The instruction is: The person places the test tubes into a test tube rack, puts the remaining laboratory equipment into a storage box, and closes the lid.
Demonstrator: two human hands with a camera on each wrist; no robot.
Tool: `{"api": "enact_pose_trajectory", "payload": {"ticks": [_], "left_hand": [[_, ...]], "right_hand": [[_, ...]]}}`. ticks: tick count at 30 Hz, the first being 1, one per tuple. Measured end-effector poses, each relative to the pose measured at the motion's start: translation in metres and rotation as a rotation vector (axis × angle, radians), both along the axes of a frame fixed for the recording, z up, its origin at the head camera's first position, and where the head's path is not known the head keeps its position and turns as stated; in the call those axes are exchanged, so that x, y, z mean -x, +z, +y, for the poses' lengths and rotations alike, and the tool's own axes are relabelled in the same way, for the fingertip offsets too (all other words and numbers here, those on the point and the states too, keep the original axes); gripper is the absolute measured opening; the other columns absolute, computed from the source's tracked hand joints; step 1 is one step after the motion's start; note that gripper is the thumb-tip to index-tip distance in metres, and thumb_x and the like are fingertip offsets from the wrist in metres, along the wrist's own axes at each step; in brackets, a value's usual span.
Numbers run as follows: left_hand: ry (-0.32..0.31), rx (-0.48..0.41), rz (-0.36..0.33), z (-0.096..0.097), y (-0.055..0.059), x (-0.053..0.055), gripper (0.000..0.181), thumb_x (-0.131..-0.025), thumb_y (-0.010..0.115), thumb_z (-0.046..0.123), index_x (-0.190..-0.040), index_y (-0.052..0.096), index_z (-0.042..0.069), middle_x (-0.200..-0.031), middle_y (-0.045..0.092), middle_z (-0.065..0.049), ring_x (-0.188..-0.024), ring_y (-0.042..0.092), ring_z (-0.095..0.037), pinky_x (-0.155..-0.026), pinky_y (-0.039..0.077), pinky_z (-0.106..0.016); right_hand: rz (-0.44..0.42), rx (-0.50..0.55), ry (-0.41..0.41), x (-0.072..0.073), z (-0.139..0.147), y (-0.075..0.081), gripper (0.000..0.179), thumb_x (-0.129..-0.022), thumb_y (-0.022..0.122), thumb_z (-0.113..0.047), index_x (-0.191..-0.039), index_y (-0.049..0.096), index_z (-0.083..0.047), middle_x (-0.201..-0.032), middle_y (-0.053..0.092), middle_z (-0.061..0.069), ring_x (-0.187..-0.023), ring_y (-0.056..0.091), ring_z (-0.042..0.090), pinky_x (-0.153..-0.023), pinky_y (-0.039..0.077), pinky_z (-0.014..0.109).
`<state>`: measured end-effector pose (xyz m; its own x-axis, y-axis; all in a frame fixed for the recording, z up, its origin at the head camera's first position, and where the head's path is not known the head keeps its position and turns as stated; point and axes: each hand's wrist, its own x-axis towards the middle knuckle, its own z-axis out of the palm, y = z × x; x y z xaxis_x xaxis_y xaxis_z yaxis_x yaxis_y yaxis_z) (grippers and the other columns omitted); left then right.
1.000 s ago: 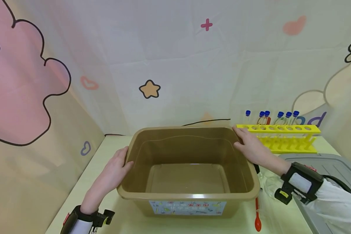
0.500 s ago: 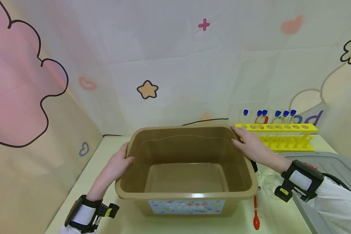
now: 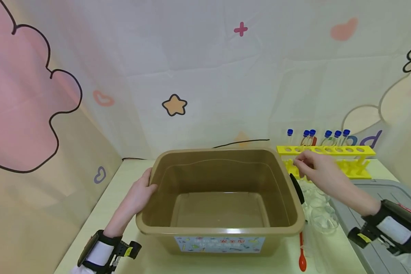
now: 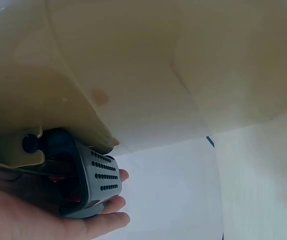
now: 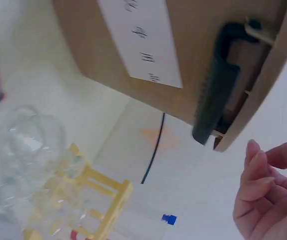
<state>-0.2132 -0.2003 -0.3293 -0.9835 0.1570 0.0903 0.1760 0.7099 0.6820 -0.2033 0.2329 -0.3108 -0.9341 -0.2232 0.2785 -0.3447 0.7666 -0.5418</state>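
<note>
A brown plastic storage bin (image 3: 222, 171) stands in the middle of the table, with bare walls and floor inside. My left hand (image 3: 140, 194) grips its left side, thumb over the rim. The left wrist view shows those fingers behind the grey perforated handle (image 4: 103, 175), fingertips poking out past it. My right hand (image 3: 316, 171) hovers right of the bin, before the yellow test tube rack (image 3: 359, 151), thumb and fingers loosely curled, holding nothing. In the right wrist view it is apart from the bin's dark handle (image 5: 216, 95).
Blue-capped test tubes (image 3: 337, 137) stand in the rack at the back right. Clear glassware (image 3: 323, 219) and a red spoon (image 3: 302, 262) lie beside the bin's right wall. A grey lid (image 3: 380, 186) lies at the far right. A printed curtain hangs behind.
My right hand has let go of the bin's right rim and moved right, uncovering the dark handle and glassware. The left hand keeps its hold; the bin stays in place.
</note>
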Motion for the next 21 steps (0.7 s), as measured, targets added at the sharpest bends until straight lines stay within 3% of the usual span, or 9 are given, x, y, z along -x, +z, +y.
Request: {"api": "enact_pose_trajectory", "payload": {"ticks": [7, 15, 21], "left_hand": [[-0.019, 0.005, 0.036, 0.0, -0.001, 0.003, 0.051, -0.082, 0.043, 0.0, -0.131, 0.031, -0.007, -0.11, 0.049, -0.027, -0.094, 0.048, -0.034, -0.081, 0.036, -0.047], [-0.026, 0.001, 0.03, -0.001, -0.002, 0.003, 0.051, -0.082, 0.042, 0.0, -0.131, 0.03, -0.008, -0.108, 0.05, -0.026, -0.092, 0.048, -0.034, -0.08, 0.037, -0.046], [-0.041, -0.011, 0.028, -0.002, -0.002, 0.003, 0.05, -0.084, 0.041, -0.001, -0.132, 0.029, -0.008, -0.108, 0.049, -0.025, -0.093, 0.047, -0.033, -0.081, 0.036, -0.045]], "right_hand": [[-0.114, -0.139, -0.016, -0.031, 0.017, -0.022, 0.012, -0.091, 0.051, -0.01, -0.08, 0.056, -0.008, -0.054, 0.045, -0.004, -0.044, 0.035, 0.014, -0.04, 0.03, 0.026], [-0.336, -0.27, 0.015, -0.052, 0.026, -0.066, 0.021, -0.088, 0.054, -0.008, -0.068, 0.05, -0.011, -0.048, 0.041, -0.003, -0.043, 0.038, 0.013, -0.047, 0.032, 0.029], [-0.337, -0.35, 0.011, -0.062, 0.033, -0.098, 0.032, -0.083, 0.059, -0.005, -0.059, 0.039, -0.012, -0.047, 0.037, -0.003, -0.04, 0.038, 0.01, -0.043, 0.032, 0.026]]}}
